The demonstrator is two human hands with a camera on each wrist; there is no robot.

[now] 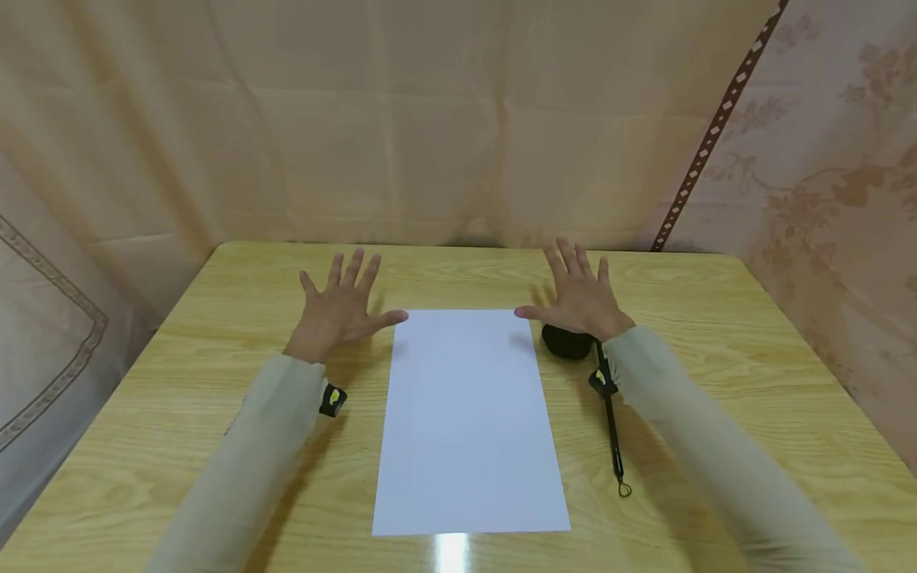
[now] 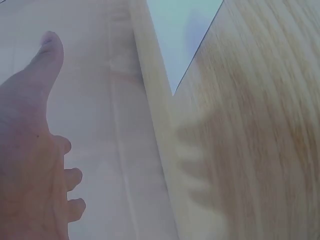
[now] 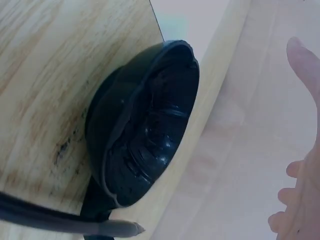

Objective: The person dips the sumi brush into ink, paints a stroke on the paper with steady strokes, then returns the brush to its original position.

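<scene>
A blank white sheet of paper lies lengthwise on the wooden table. My left hand is held with fingers spread, its thumb overlapping the sheet's far left corner in the head view. On the other side, my right hand has its fingers spread too, the thumb at the far right corner. Neither hand holds anything. Beneath the right hand stands a black scalloped bowl, wet and shiny inside. A dark brush with a hanging loop lies right of the paper, its pointed bristle tip beside the bowl.
The light wooden table ends at a beige curtain along its far edge. Patterned cloth hangs at the right. Small black wrist cameras sit at both sleeves. Dark specks show on the table near the bowl.
</scene>
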